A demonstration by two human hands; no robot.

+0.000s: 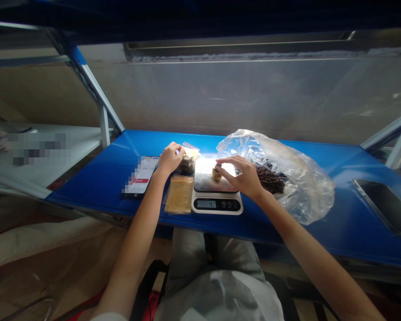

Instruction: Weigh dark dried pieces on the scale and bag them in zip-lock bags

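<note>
A white kitchen scale (pixel 217 209) with a small digital display stands in the middle of the blue table. On its bright metal plate sits a small gold-coloured cup (pixel 216 174). At the cup's mouth, the thumb and forefinger of my right hand (pixel 243 174) come together around something small and dark, too small to name. My left hand (pixel 170 159) has curled fingers at the edge of a small clear zip bag (pixel 187 166) with dark contents, left of the plate. In front of that bag lies a stack of yellowish zip bags (pixel 179 195).
Right of the scale, a large clear plastic bag (pixel 307 187) lies spread with dark, stick-like pieces (pixel 270 179) at its mouth. A lit phone (pixel 141 176) rests at left, and a dark phone-like device (pixel 384 205) at far right. Metal shelf posts (pixel 100 102) flank the table.
</note>
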